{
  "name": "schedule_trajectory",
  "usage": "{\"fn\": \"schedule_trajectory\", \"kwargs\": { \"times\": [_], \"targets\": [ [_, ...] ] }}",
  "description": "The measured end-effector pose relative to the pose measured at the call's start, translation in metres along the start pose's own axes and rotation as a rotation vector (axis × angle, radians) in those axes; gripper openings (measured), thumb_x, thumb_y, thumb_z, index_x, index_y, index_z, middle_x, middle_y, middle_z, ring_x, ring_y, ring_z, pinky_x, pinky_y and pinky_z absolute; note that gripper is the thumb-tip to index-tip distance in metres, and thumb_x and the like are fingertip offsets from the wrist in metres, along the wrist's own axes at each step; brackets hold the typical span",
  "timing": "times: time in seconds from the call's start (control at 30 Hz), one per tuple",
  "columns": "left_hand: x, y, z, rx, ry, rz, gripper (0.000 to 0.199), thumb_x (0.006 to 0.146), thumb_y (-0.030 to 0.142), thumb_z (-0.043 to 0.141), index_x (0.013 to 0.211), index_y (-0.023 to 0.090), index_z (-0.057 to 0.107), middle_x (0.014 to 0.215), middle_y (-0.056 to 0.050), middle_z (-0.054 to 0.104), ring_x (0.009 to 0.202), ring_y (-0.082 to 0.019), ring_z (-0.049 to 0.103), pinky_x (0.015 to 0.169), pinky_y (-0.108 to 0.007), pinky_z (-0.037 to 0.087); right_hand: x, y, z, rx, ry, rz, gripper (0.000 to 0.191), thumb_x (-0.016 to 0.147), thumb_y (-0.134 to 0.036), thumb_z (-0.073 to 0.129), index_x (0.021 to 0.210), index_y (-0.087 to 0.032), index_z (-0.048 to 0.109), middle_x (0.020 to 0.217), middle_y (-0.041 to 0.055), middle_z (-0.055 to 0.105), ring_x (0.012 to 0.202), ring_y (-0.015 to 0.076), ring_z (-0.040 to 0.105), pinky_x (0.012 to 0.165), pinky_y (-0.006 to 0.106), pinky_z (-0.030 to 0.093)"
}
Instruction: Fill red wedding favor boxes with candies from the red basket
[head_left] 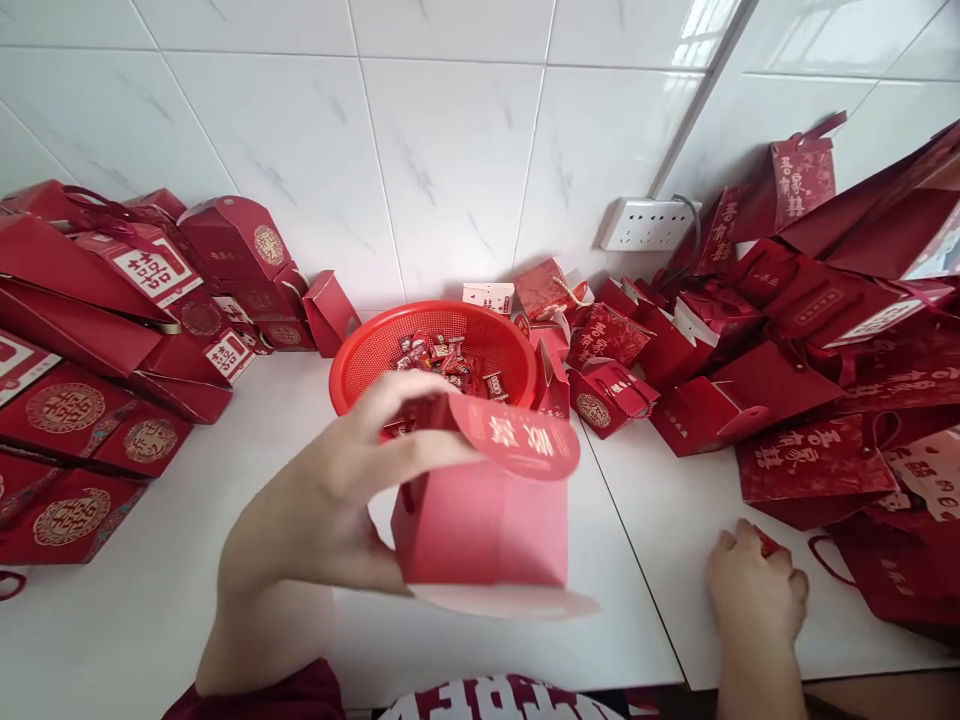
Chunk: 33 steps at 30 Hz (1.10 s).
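Observation:
My left hand [352, 470] is wrapped around the side of a pinkish-red paper gift box [480, 520], held above the white table in front of me. The box's rounded flap [525, 440] with pale lettering sticks out at the top, and a second flap spreads along the lower edge. Behind it stands a red plastic basket [337, 365] with small wrapped candies [442, 355] inside, partly hidden by my hand. At the right my right hand [757, 585] rests on the table with curled fingers. A bit of something red shows at its fingers, too covered to name.
Stacked red gift boxes [67, 410] fill the left side. Many more red boxes and bags [810, 460] crowd the right, close to my right hand. A white power strip [649, 225] with a cable is against the tiled wall [450, 150]. A seam runs across the table.

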<state>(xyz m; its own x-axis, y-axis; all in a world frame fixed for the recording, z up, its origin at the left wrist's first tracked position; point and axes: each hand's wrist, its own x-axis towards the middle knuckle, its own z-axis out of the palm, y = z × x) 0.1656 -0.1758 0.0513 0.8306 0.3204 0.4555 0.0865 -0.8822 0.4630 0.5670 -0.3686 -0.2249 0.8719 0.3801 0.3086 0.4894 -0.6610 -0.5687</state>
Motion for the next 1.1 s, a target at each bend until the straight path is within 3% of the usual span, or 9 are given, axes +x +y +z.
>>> {"fn": "schedule_trajectory", "kwargs": {
  "times": [0.07, 0.17, 0.3, 0.37, 0.47, 0.7, 0.87, 0.97, 1.1],
  "targets": [
    [0.002, 0.009, 0.003, -0.05, -0.162, 0.016, 0.072, 0.066, 0.048, 0.082, 0.131, 0.03, 0.058, 0.134, -0.013, 0.049, 0.11, -0.031, 0.06, 0.088, -0.04, 0.055, 0.002, -0.006, 0.001, -0.043, -0.105, -0.083, 0.043, 0.084, -0.03, 0.041, 0.107, -0.009, 0.071, 0.114, 0.0306, 0.064, 0.109, 0.0507, 0.06, 0.085, 0.07, 0.045],
    [0.004, 0.02, 0.011, -0.137, -0.316, -0.002, 0.066, 0.066, 0.049, 0.08, 0.127, 0.03, 0.061, 0.122, -0.012, 0.056, 0.092, -0.025, 0.063, 0.079, -0.036, 0.055, -0.003, -0.064, -0.012, 0.077, -0.291, -0.287, 0.033, 0.086, -0.034, 0.046, 0.096, -0.017, 0.072, 0.1, 0.017, 0.073, 0.084, 0.0358, 0.07, 0.076, 0.052, 0.055],
    [0.004, 0.026, 0.019, -0.186, -0.338, 0.022, 0.069, 0.064, 0.05, 0.081, 0.126, 0.029, 0.06, 0.119, -0.012, 0.058, 0.089, -0.024, 0.061, 0.077, -0.035, 0.054, -0.006, -0.19, -0.031, 0.515, -0.558, -0.759, 0.022, 0.096, -0.031, 0.052, 0.102, -0.024, 0.072, 0.11, 0.0073, 0.074, 0.106, 0.0248, 0.069, 0.09, 0.039, 0.056],
    [0.005, 0.026, 0.02, -0.134, -0.3, -0.019, 0.069, 0.064, 0.053, 0.081, 0.124, 0.028, 0.06, 0.12, -0.012, 0.057, 0.089, -0.023, 0.061, 0.076, -0.033, 0.053, -0.002, -0.243, -0.035, 0.634, -0.503, -0.872, 0.023, 0.099, -0.026, 0.049, 0.106, -0.023, 0.071, 0.113, 0.0078, 0.073, 0.115, 0.0239, 0.067, 0.097, 0.041, 0.055],
    [0.005, 0.023, 0.018, -0.007, -0.266, -0.116, 0.068, 0.063, 0.058, 0.08, 0.121, 0.026, 0.062, 0.12, -0.011, 0.056, 0.09, -0.023, 0.061, 0.075, -0.032, 0.053, 0.008, -0.29, -0.047, 0.607, -0.46, -0.915, 0.036, 0.098, -0.03, 0.054, 0.133, -0.021, 0.059, 0.151, 0.013, 0.049, 0.138, 0.0275, 0.049, 0.11, 0.049, 0.046],
    [0.009, 0.018, 0.015, 0.094, -0.247, -0.335, 0.063, 0.071, 0.057, 0.077, 0.124, 0.027, 0.06, 0.12, -0.007, 0.054, 0.09, -0.021, 0.063, 0.076, -0.03, 0.055, 0.004, -0.293, -0.112, 0.679, -0.924, -1.251, 0.049, 0.094, -0.04, 0.063, 0.139, -0.022, 0.053, 0.14, 0.0106, 0.059, 0.126, 0.0247, 0.059, 0.103, 0.038, 0.053],
    [0.01, 0.018, 0.016, 0.08, -0.274, -0.257, 0.074, 0.065, 0.06, 0.08, 0.128, 0.027, 0.058, 0.12, -0.009, 0.055, 0.098, -0.025, 0.062, 0.082, -0.033, 0.054, 0.003, -0.282, -0.12, 0.534, -0.925, -1.143, 0.025, 0.102, -0.024, 0.049, 0.122, -0.022, 0.064, 0.1, 0.004, 0.074, 0.079, 0.0134, 0.068, 0.071, 0.023, 0.053],
    [0.01, 0.014, 0.019, 0.047, -0.304, -0.166, 0.075, 0.069, 0.059, 0.078, 0.135, 0.03, 0.055, 0.124, -0.01, 0.054, 0.101, -0.027, 0.06, 0.083, -0.033, 0.052, 0.012, -0.277, -0.119, 0.527, -0.903, -1.126, 0.024, 0.102, -0.03, 0.05, 0.091, -0.017, 0.067, 0.065, -0.0015, 0.059, 0.055, 0.009, 0.048, 0.052, 0.022, 0.039],
    [0.012, 0.005, 0.032, -0.097, -0.48, -0.147, 0.094, 0.06, 0.067, 0.081, 0.142, 0.034, 0.051, 0.116, -0.01, 0.056, 0.09, -0.025, 0.061, 0.076, -0.032, 0.052, 0.016, -0.27, -0.116, 0.527, -0.981, -1.195, 0.028, 0.103, -0.03, 0.049, 0.08, -0.017, 0.06, 0.059, -0.0053, 0.043, 0.051, 0.0079, 0.033, 0.049, 0.023, 0.029]
  ]
}}
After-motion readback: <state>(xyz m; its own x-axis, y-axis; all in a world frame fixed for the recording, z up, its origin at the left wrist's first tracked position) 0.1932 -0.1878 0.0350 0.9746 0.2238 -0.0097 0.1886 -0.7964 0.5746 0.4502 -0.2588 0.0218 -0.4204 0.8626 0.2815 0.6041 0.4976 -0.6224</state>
